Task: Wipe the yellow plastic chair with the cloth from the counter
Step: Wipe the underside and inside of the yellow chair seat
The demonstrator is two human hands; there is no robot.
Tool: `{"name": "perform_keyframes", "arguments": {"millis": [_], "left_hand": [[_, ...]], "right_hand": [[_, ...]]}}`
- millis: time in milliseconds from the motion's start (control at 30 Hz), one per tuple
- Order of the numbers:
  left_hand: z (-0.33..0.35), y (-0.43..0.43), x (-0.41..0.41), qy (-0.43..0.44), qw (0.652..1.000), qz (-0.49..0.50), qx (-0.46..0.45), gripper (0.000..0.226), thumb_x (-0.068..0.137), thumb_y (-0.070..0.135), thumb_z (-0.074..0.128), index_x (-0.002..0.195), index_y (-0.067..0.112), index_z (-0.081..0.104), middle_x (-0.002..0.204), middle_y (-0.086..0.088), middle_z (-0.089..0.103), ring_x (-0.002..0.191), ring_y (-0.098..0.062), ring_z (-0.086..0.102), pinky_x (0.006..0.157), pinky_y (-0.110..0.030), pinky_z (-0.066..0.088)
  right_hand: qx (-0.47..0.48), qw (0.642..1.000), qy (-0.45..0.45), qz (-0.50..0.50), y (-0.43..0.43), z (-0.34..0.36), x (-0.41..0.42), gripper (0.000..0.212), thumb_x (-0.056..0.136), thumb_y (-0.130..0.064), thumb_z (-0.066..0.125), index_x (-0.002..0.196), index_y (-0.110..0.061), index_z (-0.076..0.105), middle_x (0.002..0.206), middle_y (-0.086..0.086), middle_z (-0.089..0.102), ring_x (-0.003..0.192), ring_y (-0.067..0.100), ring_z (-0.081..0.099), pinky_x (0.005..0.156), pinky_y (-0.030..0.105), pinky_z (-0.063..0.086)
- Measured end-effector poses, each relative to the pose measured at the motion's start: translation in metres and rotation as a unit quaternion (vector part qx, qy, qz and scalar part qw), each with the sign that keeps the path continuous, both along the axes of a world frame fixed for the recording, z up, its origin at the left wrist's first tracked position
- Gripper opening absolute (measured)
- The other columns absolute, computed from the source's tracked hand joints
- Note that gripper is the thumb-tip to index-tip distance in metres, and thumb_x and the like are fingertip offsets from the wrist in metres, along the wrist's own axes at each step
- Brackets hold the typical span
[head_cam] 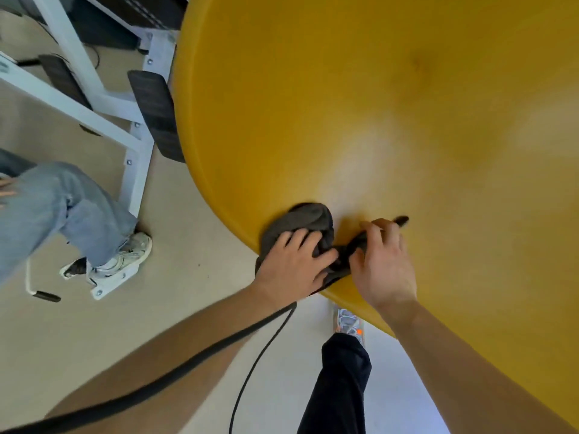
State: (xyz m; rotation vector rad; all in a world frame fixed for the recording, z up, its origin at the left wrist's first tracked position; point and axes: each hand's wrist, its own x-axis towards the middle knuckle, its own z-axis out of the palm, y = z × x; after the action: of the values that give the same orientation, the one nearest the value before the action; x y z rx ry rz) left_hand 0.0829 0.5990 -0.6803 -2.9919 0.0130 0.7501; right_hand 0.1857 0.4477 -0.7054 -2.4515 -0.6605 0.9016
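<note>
Right now both hands press a dark grey cloth point(300, 222) onto the near edge of the yellow chair point(391, 104).

Left hand point(293, 266) lies spread over the bunched part of the cloth at the chair's rim, fingers gripping into the folds; right hand point(383, 261) pinches a twisted tail of the same cloth just beside it, toward 3 o'clock, with the tip of that tail poking out beyond the fingers. The chair's curved yellow surface fills the view from 12 to 4 o'clock. At 9 o'clock another person's leg in pale jeans point(62, 208) and a light sneaker point(125, 255) stand on the beige floor point(175, 308) by a white metal frame point(134, 170). A black cable point(250, 368) hangs down at 6 o'clock, beside the wearer's dark trouser leg point(338, 386).
</note>
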Motion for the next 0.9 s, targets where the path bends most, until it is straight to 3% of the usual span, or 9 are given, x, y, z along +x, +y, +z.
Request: {"name": "perform_keyframes", "arguments": {"millis": [100, 200, 367, 500, 600, 667, 767, 833, 900], "left_hand": [[0.01, 0.034, 0.01, 0.009, 0.996, -0.085, 0.016, 0.03, 0.097, 0.036, 0.044, 0.125, 0.028, 0.053, 0.121, -0.012, 0.056, 0.11, -0.035, 0.05, 0.089, -0.046, 0.038], [0.046, 0.1, 0.04, -0.091, 0.976, -0.119, 0.161, 0.029, 0.101, 0.019, 0.037, 0.121, 0.021, 0.057, 0.122, -0.014, 0.059, 0.114, -0.036, 0.053, 0.091, -0.045, 0.038], [0.095, 0.152, 0.092, -0.249, 0.916, -0.049, 0.31, 0.026, 0.101, 0.016, 0.044, 0.119, 0.028, 0.059, 0.123, -0.008, 0.064, 0.116, -0.03, 0.059, 0.093, -0.041, 0.037], [0.035, 0.099, 0.075, -0.217, 0.945, 0.105, 0.223, 0.036, 0.094, 0.025, 0.056, 0.13, 0.026, 0.052, 0.133, -0.012, 0.056, 0.12, -0.035, 0.052, 0.095, -0.046, 0.033], [-0.027, 0.018, 0.048, -0.151, 0.97, 0.146, 0.125, 0.039, 0.096, 0.034, 0.05, 0.133, 0.024, 0.048, 0.136, -0.015, 0.052, 0.12, -0.038, 0.049, 0.095, -0.051, 0.035], [-0.051, -0.044, 0.033, -0.126, 0.984, 0.117, 0.038, 0.038, 0.098, 0.035, 0.045, 0.134, 0.024, 0.05, 0.131, -0.017, 0.055, 0.113, -0.04, 0.052, 0.091, -0.051, 0.037], [-0.065, -0.093, 0.026, -0.104, 0.991, -0.042, -0.07, 0.037, 0.102, 0.025, 0.034, 0.136, 0.023, 0.049, 0.124, -0.018, 0.058, 0.101, -0.038, 0.054, 0.082, -0.05, 0.04], [-0.065, -0.076, 0.041, -0.092, 0.985, -0.126, -0.072, 0.04, 0.102, 0.021, 0.033, 0.137, 0.029, 0.05, 0.128, -0.015, 0.057, 0.104, -0.037, 0.052, 0.084, -0.048, 0.039], [-0.058, -0.033, 0.067, -0.109, 0.987, -0.114, -0.009, 0.041, 0.102, 0.02, 0.035, 0.139, 0.031, 0.048, 0.134, -0.015, 0.053, 0.112, -0.037, 0.051, 0.088, -0.047, 0.038]], "right_hand": [[0.001, 1.0, 0.001, 0.003, 0.0, 0.002, 0.005, 0.048, 0.088, -0.014, 0.055, 0.136, -0.008, 0.051, 0.134, 0.016, 0.044, 0.117, 0.04, 0.048, 0.088, 0.049, 0.051], [0.005, 1.0, 0.006, -0.003, 0.014, 0.018, 0.004, 0.049, 0.086, -0.011, 0.056, 0.135, -0.009, 0.051, 0.138, 0.015, 0.039, 0.121, 0.04, 0.045, 0.084, 0.051, 0.052], [0.048, 0.997, -0.007, 0.066, 0.056, 0.052, 0.004, 0.047, 0.09, -0.017, 0.053, 0.137, -0.014, 0.049, 0.14, 0.011, 0.037, 0.122, 0.035, 0.048, 0.089, 0.047, 0.052], [0.055, 0.996, 0.049, 0.045, 0.062, 0.047, 0.025, 0.042, 0.094, -0.019, 0.05, 0.136, -0.017, 0.051, 0.136, 0.007, 0.044, 0.121, 0.032, 0.05, 0.09, 0.04, 0.049], [0.047, 0.998, 0.03, 0.023, 0.033, 0.027, 0.044, 0.039, 0.092, -0.017, 0.051, 0.131, -0.014, 0.054, 0.133, 0.01, 0.046, 0.117, 0.036, 0.052, 0.088, 0.044, 0.05], [0.023, 0.999, 0.022, -0.003, 0.003, 0.014, 0.054, 0.037, 0.09, -0.015, 0.052, 0.126, -0.01, 0.057, 0.131, 0.013, 0.047, 0.115, 0.039, 0.052, 0.086, 0.046, 0.051], [-0.025, 0.999, 0.014, -0.019, -0.035, 0.005, 0.062, 0.037, 0.09, -0.012, 0.051, 0.126, -0.01, 0.057, 0.132, 0.013, 0.048, 0.115, 0.039, 0.053, 0.082, 0.043, 0.05], [-0.041, 0.999, 0.02, -0.016, -0.049, 0.006, 0.067, 0.035, 0.093, -0.014, 0.05, 0.127, -0.011, 0.057, 0.131, 0.011, 0.048, 0.114, 0.038, 0.052, 0.083, 0.044, 0.05], [-0.046, 0.999, 0.026, -0.016, -0.052, 0.008, 0.074, 0.034, 0.093, -0.014, 0.049, 0.125, -0.012, 0.06, 0.126, 0.011, 0.052, 0.11, 0.038, 0.055, 0.084, 0.046, 0.052]]}}
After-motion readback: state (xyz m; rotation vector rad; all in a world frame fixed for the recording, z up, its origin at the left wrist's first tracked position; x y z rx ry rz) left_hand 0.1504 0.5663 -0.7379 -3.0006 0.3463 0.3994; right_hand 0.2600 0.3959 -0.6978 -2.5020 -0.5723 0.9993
